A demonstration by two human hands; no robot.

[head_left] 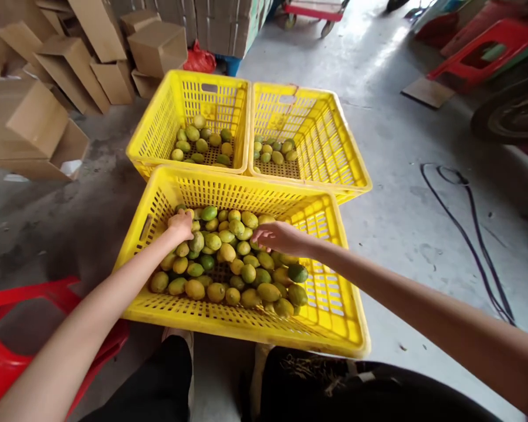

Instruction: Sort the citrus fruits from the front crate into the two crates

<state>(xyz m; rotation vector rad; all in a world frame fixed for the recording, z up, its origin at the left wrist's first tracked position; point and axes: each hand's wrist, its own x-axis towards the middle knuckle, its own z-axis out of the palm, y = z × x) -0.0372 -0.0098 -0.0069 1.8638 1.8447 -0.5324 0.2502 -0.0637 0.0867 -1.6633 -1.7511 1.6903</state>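
Observation:
Yellow and green lemons (227,252) cover much of the floor of the near yellow crate (246,337). At the left side of the pile, my left hand (181,225) is closed round a yellowish lemon (189,213), its fingers partly hidden by the back of the hand. My right hand (278,237) hovers low over the lemons on the right, palm down. Its fingers are loosely bent and apart, and I see nothing held in them. Part of the pile under this hand is hidden.
Behind stand two more yellow crates, the left one (134,153) and the right one (364,186), each with several lemons. Cardboard boxes (39,120) are heaped at left. A red stool (9,346) stands near my left arm; a black cable (470,234) lies at right.

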